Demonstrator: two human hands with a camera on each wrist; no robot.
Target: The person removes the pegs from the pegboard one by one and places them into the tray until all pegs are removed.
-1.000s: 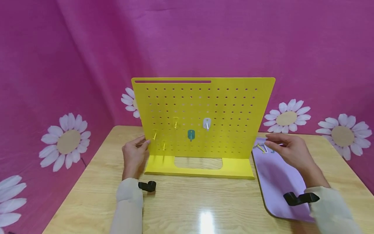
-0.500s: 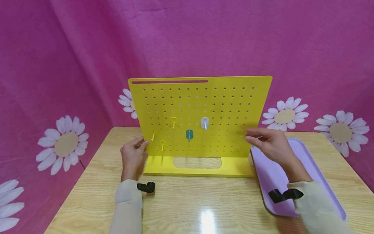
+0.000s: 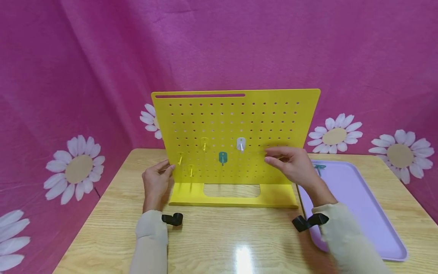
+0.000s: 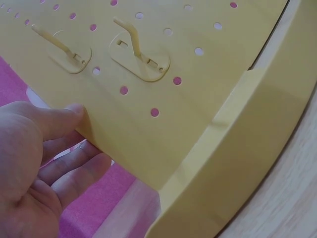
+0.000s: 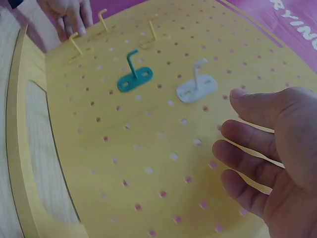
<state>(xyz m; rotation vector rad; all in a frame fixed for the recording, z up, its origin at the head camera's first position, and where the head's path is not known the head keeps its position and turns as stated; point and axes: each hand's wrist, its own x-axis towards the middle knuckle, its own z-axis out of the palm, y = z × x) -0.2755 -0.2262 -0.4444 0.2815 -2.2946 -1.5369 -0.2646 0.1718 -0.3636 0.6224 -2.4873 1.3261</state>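
A yellow pegboard (image 3: pixel 267 114) stands upright on its base. My left hand (image 3: pixel 156 182) grips its left edge low down, thumb on the front face and fingers behind. In front of the board's right half is my right hand (image 3: pixel 289 163), fingers loosely bent and apart, with nothing visible between them in the right wrist view. A white hook (image 5: pixel 197 89) and a green hook (image 5: pixel 134 80) are mounted mid-board, left of that hand. Several yellow hooks sit toward the left side, among them one (image 4: pixel 141 62) close to my left hand.
A purple tray (image 3: pixel 362 205) lies on the wooden table (image 3: pixel 212 239) right of the board, partly covered by my right forearm. A green hook (image 3: pixel 319 168) lies at its far left corner. Pink flowered cloth (image 3: pixel 219 45) hangs behind and at the left.
My right hand has moved left from over the tray to in front of the board's right half. The left hand keeps its hold on the board's edge.
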